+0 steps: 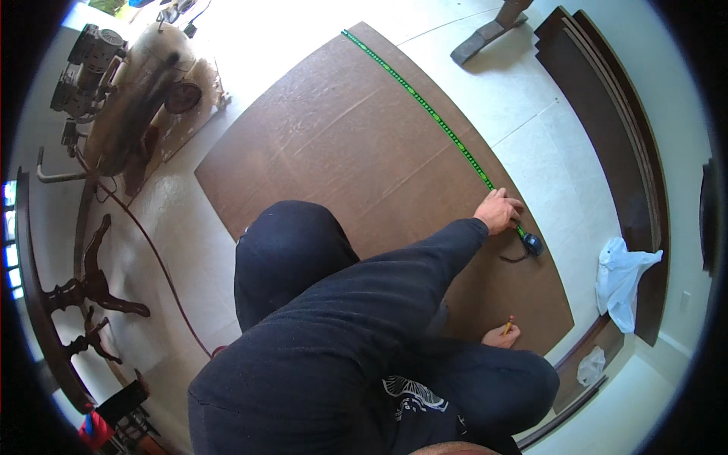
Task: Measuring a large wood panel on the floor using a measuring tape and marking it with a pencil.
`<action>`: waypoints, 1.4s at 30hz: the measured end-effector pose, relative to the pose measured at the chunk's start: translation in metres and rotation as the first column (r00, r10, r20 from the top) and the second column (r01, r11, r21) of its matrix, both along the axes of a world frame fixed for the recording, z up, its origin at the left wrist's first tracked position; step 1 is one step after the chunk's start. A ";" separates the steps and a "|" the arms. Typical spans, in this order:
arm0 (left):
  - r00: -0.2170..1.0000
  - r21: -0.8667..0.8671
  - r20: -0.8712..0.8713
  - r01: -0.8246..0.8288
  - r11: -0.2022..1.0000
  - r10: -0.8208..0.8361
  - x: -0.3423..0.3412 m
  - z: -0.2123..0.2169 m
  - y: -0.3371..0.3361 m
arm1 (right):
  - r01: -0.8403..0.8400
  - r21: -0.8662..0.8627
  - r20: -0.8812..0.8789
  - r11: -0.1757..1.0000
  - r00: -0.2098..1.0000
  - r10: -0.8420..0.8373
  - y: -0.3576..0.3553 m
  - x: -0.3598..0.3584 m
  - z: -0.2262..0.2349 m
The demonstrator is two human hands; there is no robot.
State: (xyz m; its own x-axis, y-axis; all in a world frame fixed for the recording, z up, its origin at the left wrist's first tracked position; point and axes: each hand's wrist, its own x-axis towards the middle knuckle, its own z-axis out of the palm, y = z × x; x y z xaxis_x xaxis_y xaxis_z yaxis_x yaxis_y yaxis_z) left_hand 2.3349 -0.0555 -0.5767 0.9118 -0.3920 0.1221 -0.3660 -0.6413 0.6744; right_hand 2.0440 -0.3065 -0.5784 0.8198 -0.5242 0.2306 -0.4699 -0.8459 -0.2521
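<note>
A large brown wooden panel [303, 121] lies flat on the floor before me. Along its right-hand edge runs the green blade of a tape measure [436, 117], pulled out from the far corner. My left hand [498, 211] rests on the panel with its fingers closed over the blade, close to the dark blue tape case [532, 244], whose black strap lies on the wood. By my right knee, my right hand [500, 336] is closed round a short yellow pencil [507, 326], its tip upward; the knee hides part of this hand.
An air compressor [144, 91] stands at the far left, a dark red hose [155, 246] running from it. Carved dark wood legs [98, 288] are at left. Long brown boards [607, 136] and a white plastic bag [623, 280] lie to the right. A wooden foot [489, 38] stands beyond the panel.
</note>
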 end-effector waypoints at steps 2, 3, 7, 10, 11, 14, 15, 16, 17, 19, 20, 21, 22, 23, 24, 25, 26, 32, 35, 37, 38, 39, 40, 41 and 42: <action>1.000 -0.035 0.019 -0.023 0.999 0.024 -0.005 0.001 0.002 | 0.018 0.055 0.064 0.998 0.998 -0.021 -0.001 0.000 -0.003; 1.000 -0.013 -0.023 0.013 1.000 -0.013 -0.008 0.001 0.004 | -0.035 0.084 0.168 0.996 0.986 0.021 -0.001 0.000 -0.005; 0.999 -0.107 -0.009 -0.053 0.993 0.053 -0.020 -0.001 0.007 | -0.015 0.106 0.237 0.994 0.971 -0.011 0.001 0.007 -0.005; 0.998 -0.120 -0.049 -0.051 0.991 0.046 -0.021 -0.002 0.013 | -0.053 0.129 0.331 0.990 0.944 0.008 0.009 0.031 0.006; 0.998 -0.122 -0.061 -0.036 0.992 0.028 -0.021 -0.002 0.017 | -0.014 0.148 0.330 0.989 0.943 -0.036 0.013 0.043 0.011; 0.998 -0.137 -0.068 -0.011 0.990 0.002 -0.025 -0.002 0.028 | -0.219 0.045 0.365 0.975 0.912 0.188 0.025 0.088 0.033; 0.995 -0.122 -0.097 0.009 0.993 -0.021 -0.027 -0.002 0.033 | -0.301 0.012 0.410 0.954 0.871 0.270 0.031 0.106 0.039; 0.998 -0.098 -0.064 -0.001 0.995 -0.005 -0.030 -0.002 0.036 | -0.344 0.061 0.405 0.937 0.866 0.292 0.035 0.122 0.045; 1.000 -0.080 -0.018 -0.008 0.997 0.006 -0.035 -0.002 0.038 | -0.421 0.157 0.398 0.893 0.855 0.333 0.038 0.137 0.051; 0.999 -0.084 -0.043 -0.002 0.996 -0.002 -0.040 -0.002 0.042 | -0.476 0.073 0.295 0.876 0.850 0.437 0.044 0.160 0.058; 1.000 -0.096 -0.013 -0.003 0.995 0.002 -0.043 -0.002 0.043 | -0.463 0.071 0.279 0.884 0.860 0.428 0.047 0.166 0.059; 0.998 -0.095 -0.058 0.000 0.995 -0.006 -0.046 -0.003 0.045 | -0.463 0.003 0.155 0.886 0.876 0.457 0.050 0.171 0.059; 0.999 -0.078 -0.032 0.019 0.997 -0.021 -0.047 -0.004 0.045 | -0.485 -0.093 0.068 0.870 0.868 0.491 0.051 0.174 0.057; 0.998 -0.063 0.051 0.024 0.998 -0.021 -0.047 -0.005 0.046 | -0.470 -0.065 0.031 0.880 0.881 0.473 0.053 0.175 0.056; 0.999 -0.060 -0.006 0.039 0.997 -0.040 -0.047 -0.007 0.046 | -0.458 -0.021 0.003 0.889 0.889 0.458 0.053 0.176 0.054; 0.999 -0.059 0.030 0.025 0.998 -0.024 -0.048 -0.009 0.046 | -0.468 0.014 -0.008 0.883 0.883 0.468 0.054 0.175 0.052; 0.996 -0.049 0.091 0.016 0.999 -0.011 -0.048 -0.010 0.046 | -0.473 0.002 0.006 0.881 0.881 0.473 0.053 0.175 0.052; 0.980 -0.056 0.194 0.052 0.997 -0.041 -0.060 -0.020 0.038 | -0.606 0.301 0.140 0.736 0.792 0.595 0.063 0.164 0.051; 0.978 -0.048 0.194 0.086 0.995 -0.076 -0.069 -0.021 0.034 | -0.617 0.375 0.143 0.692 0.776 0.615 0.075 0.152 0.050; 0.985 -0.121 0.119 0.143 0.982 -0.129 -0.072 -0.020 0.031 | -0.523 0.407 0.085 0.749 0.838 0.539 0.080 0.147 0.047; 0.987 -0.122 0.102 0.137 0.983 -0.125 -0.074 -0.020 0.032 | -0.523 0.383 0.116 0.762 0.845 0.521 0.080 0.145 0.046; 0.987 -0.125 0.136 0.100 0.987 -0.083 -0.075 -0.019 0.032 | -0.488 0.409 0.077 0.771 0.860 0.504 0.081 0.143 0.044; 0.985 -0.099 0.148 0.106 0.989 -0.090 -0.076 -0.019 0.033 | -0.501 0.408 0.112 0.763 0.857 0.503 0.082 0.141 0.044; 0.986 -0.076 0.111 0.132 0.988 -0.124 -0.079 -0.018 0.033 | -0.527 0.409 0.155 0.745 0.845 0.512 0.082 0.139 0.042; 0.986 -0.112 0.114 0.133 0.985 -0.120 -0.081 -0.018 0.035 | -0.551 0.427 0.186 0.717 0.829 0.527 0.082 0.137 0.042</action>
